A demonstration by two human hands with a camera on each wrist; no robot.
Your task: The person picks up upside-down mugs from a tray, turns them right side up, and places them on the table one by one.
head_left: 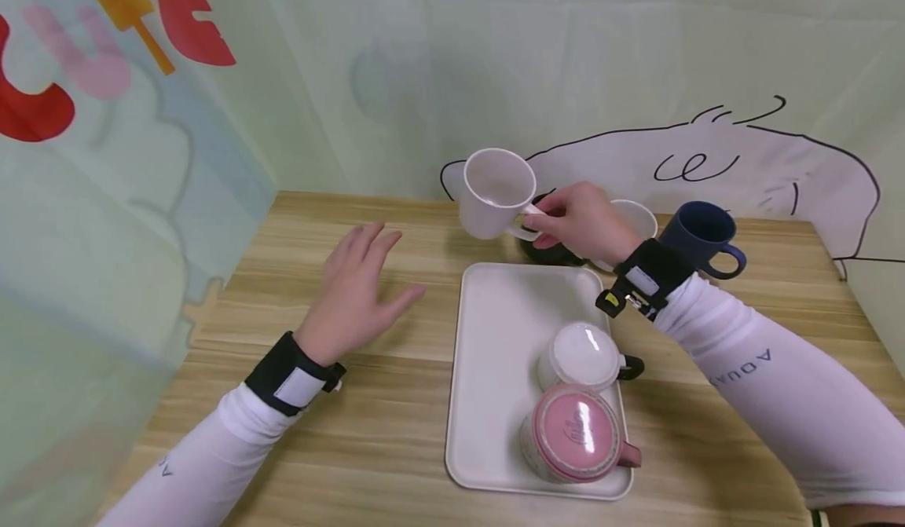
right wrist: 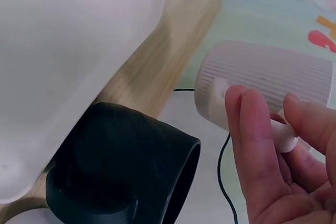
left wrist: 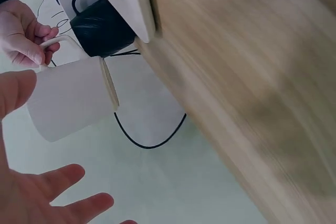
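By its handle, my right hand (head_left: 583, 225) pinches a white ribbed mug (head_left: 488, 213), raised upright above the back of the table. The right wrist view shows thumb and fingers round the handle of that mug (right wrist: 262, 69). My left hand (head_left: 357, 291) hovers over the table left of the tray, fingers spread and holding nothing. A black mug (right wrist: 115, 161) stands behind the tray, partly hidden by my right hand in the head view. On the tray (head_left: 495, 354), a white mug (head_left: 583, 354) with a black handle and a pink mug (head_left: 576, 433) sit upside down along the right side.
A navy mug (head_left: 700, 232) stands at the back right, and another white mug (head_left: 636, 217) shows partly behind my right wrist. The wooden table (head_left: 382, 433) ends at a printed cloth backdrop (head_left: 339, 79) behind and on the left.
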